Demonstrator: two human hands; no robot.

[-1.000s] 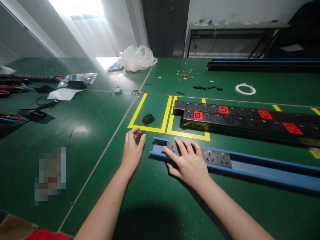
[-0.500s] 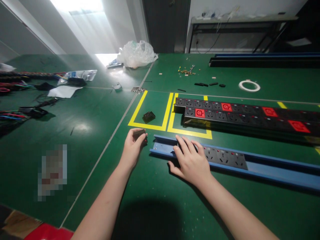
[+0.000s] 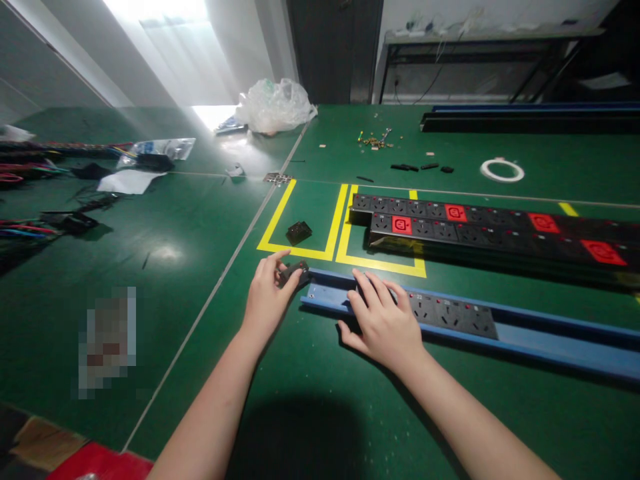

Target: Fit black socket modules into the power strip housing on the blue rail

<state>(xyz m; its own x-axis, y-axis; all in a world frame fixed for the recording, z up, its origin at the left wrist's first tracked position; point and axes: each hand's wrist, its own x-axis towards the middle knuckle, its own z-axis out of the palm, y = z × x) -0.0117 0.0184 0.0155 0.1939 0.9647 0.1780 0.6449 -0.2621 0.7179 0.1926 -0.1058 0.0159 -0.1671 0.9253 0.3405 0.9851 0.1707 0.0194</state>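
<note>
My left hand (image 3: pixel 273 290) pinches a small black socket module (image 3: pixel 296 272) with a red dot on it, just off the left end of a blue metal channel (image 3: pixel 325 293). Over that channel lies my right hand (image 3: pixel 383 313), fingers spread and thumb on the near side, touching black socket modules seated inside. Those socket modules (image 3: pixel 453 315) show to the right of the hand; the ones beneath it are mostly hidden. Another loose black socket module (image 3: pixel 299 231) lies within a yellow taped outline beyond my left hand.
Two long black socket strips (image 3: pixel 480 230) with red outlets lie behind the channel. Farther back are a white ring (image 3: pixel 502 170), several small black parts (image 3: pixel 405 167), brass bits (image 3: pixel 373 142) and a clear plastic bag (image 3: pixel 276 107). Wire bundles (image 3: pixel 60 223) lie at left.
My left hand has moved slightly right and turned the socket module, bringing it to the channel's end. My right hand stays in place on the channel.
</note>
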